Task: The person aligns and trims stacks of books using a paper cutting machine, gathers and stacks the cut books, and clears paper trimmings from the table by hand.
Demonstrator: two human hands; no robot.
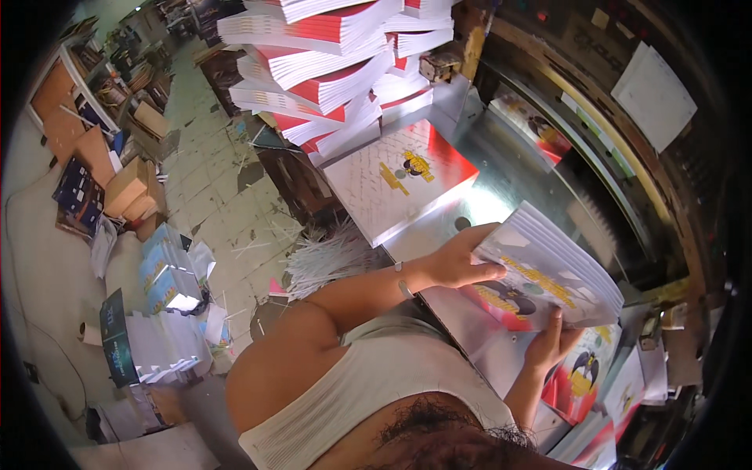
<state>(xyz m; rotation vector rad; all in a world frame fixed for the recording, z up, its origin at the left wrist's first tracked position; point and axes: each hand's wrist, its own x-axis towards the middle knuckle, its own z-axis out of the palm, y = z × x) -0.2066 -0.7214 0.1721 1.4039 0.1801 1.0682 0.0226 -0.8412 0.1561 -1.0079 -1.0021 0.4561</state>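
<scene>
Above the shiny grey metal table (pixel 487 182), a layered white rectangular paper bundle (pixel 565 270) is grasped by left hand (pixel 464 258) and right hand (pixel 551 343).

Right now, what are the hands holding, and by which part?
A stack of booklets: the left hand grips its left end, the right hand its near edge, both thumbs on the cover.

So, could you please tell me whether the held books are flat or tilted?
Tilted: the books slant between the left hand and right hand, unlike the flat pile on the table.
</scene>
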